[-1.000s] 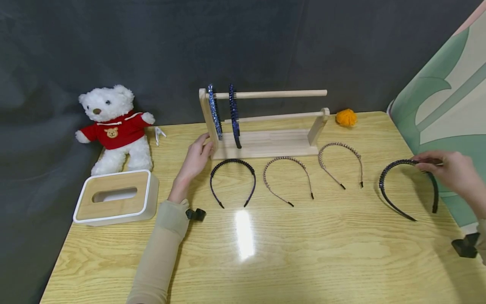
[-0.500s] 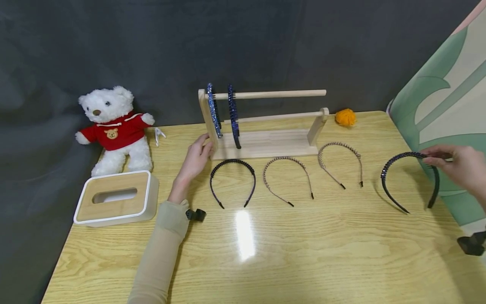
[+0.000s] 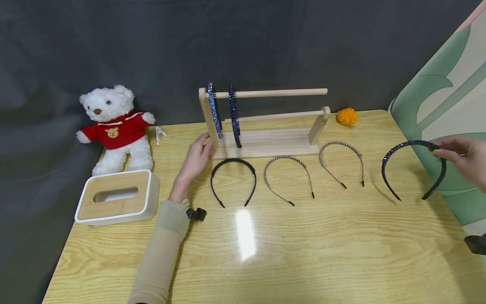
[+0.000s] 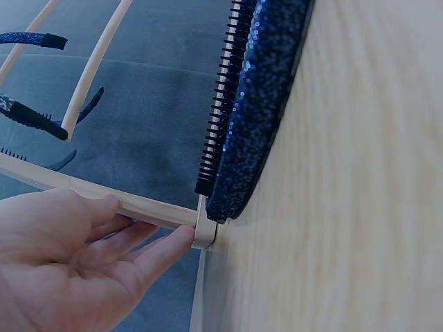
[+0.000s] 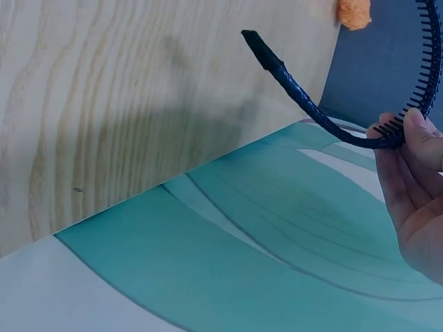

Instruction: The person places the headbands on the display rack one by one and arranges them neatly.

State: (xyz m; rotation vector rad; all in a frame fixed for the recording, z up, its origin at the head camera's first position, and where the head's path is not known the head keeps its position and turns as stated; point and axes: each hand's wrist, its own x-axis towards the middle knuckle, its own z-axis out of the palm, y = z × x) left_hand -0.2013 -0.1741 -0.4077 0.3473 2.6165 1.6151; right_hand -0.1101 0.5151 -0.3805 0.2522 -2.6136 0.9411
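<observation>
My right hand (image 3: 461,156) pinches a dark, beaded headband (image 3: 408,145) near its top right, above the table's right side. In the right wrist view, thumb and fingertips hold its toothed band (image 5: 426,76), with one black-tipped end pointing toward the table. My left hand (image 3: 196,158) holds the left end of a wooden headband rack (image 3: 265,141), thumb and fingers on either side of the wood in the left wrist view. A glittery blue headband (image 3: 214,110) and a dark blue headband (image 3: 233,116) hang on its upper bar. Part of the right hand is cut off in the head view.
Before the rack lie a black headband (image 3: 233,160) and two thin pinkish headbands (image 3: 286,157) (image 3: 339,142). A white teddy bear (image 3: 114,126), a small white clip (image 3: 160,135) and a tissue box (image 3: 115,196) stand left. An orange ball (image 3: 347,116) sits back right.
My right hand has lifted the dark headband higher and moved slightly right and away, its ends rising in view. The left hand stays at the rack.
</observation>
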